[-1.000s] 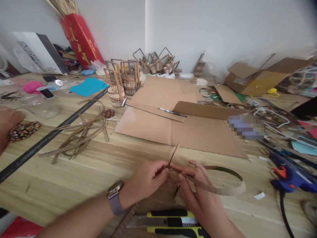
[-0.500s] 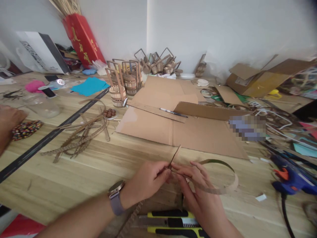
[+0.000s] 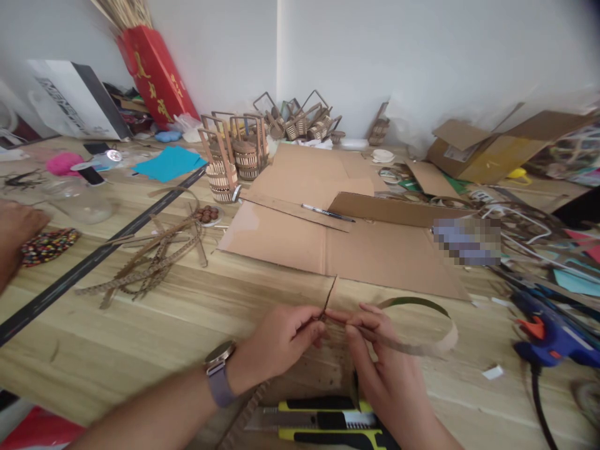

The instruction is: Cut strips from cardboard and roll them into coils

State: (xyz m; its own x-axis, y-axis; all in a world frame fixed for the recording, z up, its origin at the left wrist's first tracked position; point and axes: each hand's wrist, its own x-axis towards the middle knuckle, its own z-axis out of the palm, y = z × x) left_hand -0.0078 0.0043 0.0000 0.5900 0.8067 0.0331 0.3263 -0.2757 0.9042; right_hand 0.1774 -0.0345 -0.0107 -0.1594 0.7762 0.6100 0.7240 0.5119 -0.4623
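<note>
Wood tabletop (image 3: 182, 340): handled baskets (image 3: 222, 181) look done nr far edge; loose strips (image 3: 134, 281) lie unworked off cardboard's (image 3: 285, 234) near-L corner. Nr front edge, my L hand (image 3: 276, 337) pinches thin dark strip (image 3: 330, 294), R hand (image 3: 391, 369) curved brown strip (image 3: 431, 347); can't tell if joined.

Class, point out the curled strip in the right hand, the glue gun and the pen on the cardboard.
Curled strip (image 3: 434, 347): head view, lower curve of its loop.
Glue gun (image 3: 555, 334): head view, its blue body.
Pen (image 3: 328, 213): head view, middle of its barrel.
</note>
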